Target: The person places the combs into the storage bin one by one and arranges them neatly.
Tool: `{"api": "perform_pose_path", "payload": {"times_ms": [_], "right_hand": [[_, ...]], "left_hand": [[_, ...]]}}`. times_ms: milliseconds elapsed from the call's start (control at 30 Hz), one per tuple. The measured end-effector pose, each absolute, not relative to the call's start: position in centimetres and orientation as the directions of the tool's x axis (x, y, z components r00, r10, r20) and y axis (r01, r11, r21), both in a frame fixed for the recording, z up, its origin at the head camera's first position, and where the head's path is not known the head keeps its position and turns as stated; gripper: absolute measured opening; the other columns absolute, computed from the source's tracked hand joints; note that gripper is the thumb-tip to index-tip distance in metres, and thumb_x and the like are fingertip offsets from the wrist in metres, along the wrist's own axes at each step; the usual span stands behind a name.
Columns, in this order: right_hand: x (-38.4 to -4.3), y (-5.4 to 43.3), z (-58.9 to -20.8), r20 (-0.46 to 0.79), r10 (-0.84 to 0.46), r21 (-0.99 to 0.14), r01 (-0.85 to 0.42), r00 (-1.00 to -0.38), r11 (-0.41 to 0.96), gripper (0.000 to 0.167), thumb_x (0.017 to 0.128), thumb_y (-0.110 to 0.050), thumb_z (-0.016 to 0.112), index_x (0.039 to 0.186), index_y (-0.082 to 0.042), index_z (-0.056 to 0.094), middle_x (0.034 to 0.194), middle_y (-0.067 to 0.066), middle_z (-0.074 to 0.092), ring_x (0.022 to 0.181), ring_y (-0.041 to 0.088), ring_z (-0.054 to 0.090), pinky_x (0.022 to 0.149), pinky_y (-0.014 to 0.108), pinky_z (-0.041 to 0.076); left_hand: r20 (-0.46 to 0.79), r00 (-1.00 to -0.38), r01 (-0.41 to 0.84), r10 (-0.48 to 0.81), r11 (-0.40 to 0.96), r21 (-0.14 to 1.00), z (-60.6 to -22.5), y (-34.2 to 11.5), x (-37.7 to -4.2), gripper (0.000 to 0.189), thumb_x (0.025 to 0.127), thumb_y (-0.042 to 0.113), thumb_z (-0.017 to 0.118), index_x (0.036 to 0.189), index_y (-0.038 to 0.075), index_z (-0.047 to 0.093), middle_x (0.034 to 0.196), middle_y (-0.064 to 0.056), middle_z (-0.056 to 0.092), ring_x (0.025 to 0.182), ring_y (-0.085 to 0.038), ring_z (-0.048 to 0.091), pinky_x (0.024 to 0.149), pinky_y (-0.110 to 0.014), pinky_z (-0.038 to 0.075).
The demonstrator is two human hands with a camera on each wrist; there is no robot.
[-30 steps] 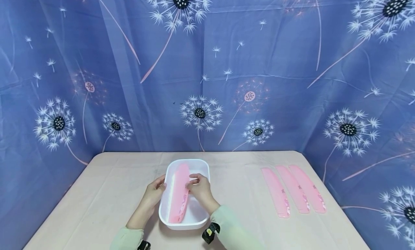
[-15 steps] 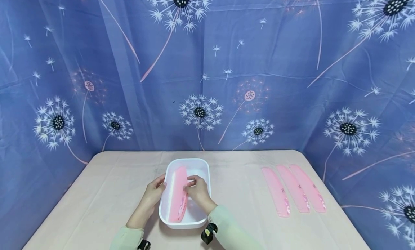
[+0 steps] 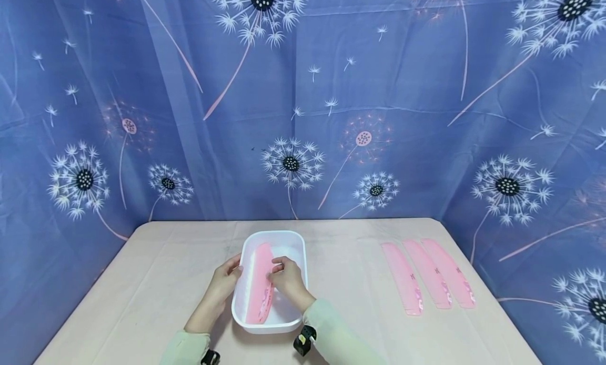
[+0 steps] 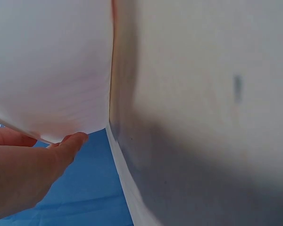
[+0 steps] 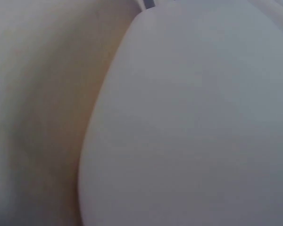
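Observation:
A white plastic box [image 3: 284, 329] with rounded corners stands on the table in the head view. Inside, along its left side, lies a long pink comb [image 3: 258, 289]. My right hand [image 3: 290, 280] reaches over the box and pinches the comb's right edge between thumb and fingers. At the left wall my left hand [image 3: 224, 281] grips the rim, thumb on the inner side. The left wrist view shows the left hand's fingers [image 4: 68, 146] at the box's rim. The box's outer wall [image 5: 179, 117] fills most of the right wrist view, where the right hand is hidden.
Three more pink combs, a left one [image 3: 403, 281], a middle one [image 3: 428, 275] and a right one [image 3: 450, 273], lie side by side on the right of the pale tablecloth [image 3: 345, 281]. A blue dandelion-print curtain [image 3: 227, 160] hangs around the table's back and sides.
My right hand has moved slightly left and the comb has shifted a little toward the box's left wall and lower. The left hand has stayed at the rim.

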State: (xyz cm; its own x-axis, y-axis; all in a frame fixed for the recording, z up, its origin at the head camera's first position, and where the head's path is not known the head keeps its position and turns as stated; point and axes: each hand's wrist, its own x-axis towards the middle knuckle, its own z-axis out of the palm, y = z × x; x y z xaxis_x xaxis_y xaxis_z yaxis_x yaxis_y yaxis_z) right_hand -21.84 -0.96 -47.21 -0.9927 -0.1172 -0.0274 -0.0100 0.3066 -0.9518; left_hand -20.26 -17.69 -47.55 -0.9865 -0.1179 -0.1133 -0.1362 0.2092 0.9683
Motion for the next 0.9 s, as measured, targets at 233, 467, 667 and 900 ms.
{"api": "perform_pose_path", "payload": {"times_ms": [233, 467, 667, 900], "right_hand": [[-21.8, -0.9, -47.5, 0.032, -0.116, -0.931, -0.072, -0.993, 0.357, 0.035, 0.076, 0.005, 0.071, 0.109, 0.007, 0.062, 0.085, 0.011, 0.06, 0.072, 0.014, 0.058, 0.063, 0.025, 0.053], [-21.8, -0.6, -47.4, 0.128, -0.12, -0.912, -0.164, -0.985, 0.377, 0.032, 0.075, 0.004, 0.071, 0.106, 0.007, 0.064, 0.095, 0.014, 0.061, 0.086, 0.025, 0.059, 0.075, 0.031, 0.054], [-22.1, 0.0, -47.0, 0.189, -0.143, -0.917, -0.226, -0.972, 0.328, 0.034, 0.075, 0.005, 0.07, 0.109, 0.009, 0.063, 0.098, 0.018, 0.063, 0.091, 0.034, 0.062, 0.078, 0.031, 0.056], [-22.6, 0.9, -46.0, 0.199, -0.143, -0.927, -0.234, -0.969, 0.293, 0.032, 0.078, 0.004, 0.07, 0.109, 0.008, 0.064, 0.102, 0.02, 0.065, 0.096, 0.038, 0.062, 0.08, 0.03, 0.057]], "left_hand": [[-0.107, -0.987, -0.13, -0.12, 0.204, 0.97, -47.6, -17.6, -20.3, 0.046, 0.098, 0.004, 0.043, 0.143, -0.004, 0.038, 0.138, -0.028, 0.045, 0.124, -0.041, 0.046, 0.106, -0.051, 0.039], [-0.103, -0.987, -0.127, -0.124, 0.209, 0.97, -47.6, -17.6, -20.3, 0.046, 0.097, 0.004, 0.043, 0.143, -0.004, 0.038, 0.138, -0.028, 0.045, 0.123, -0.04, 0.047, 0.106, -0.051, 0.039], [-0.106, -0.986, -0.134, -0.132, 0.22, 0.966, -47.6, -17.6, -20.3, 0.047, 0.097, 0.004, 0.043, 0.143, -0.003, 0.039, 0.138, -0.028, 0.045, 0.123, -0.041, 0.046, 0.107, -0.052, 0.038], [-0.105, -0.987, -0.131, -0.126, 0.22, 0.967, -47.5, -17.6, -20.3, 0.047, 0.097, 0.004, 0.043, 0.143, -0.004, 0.038, 0.138, -0.028, 0.045, 0.124, -0.041, 0.045, 0.107, -0.053, 0.036]]}}
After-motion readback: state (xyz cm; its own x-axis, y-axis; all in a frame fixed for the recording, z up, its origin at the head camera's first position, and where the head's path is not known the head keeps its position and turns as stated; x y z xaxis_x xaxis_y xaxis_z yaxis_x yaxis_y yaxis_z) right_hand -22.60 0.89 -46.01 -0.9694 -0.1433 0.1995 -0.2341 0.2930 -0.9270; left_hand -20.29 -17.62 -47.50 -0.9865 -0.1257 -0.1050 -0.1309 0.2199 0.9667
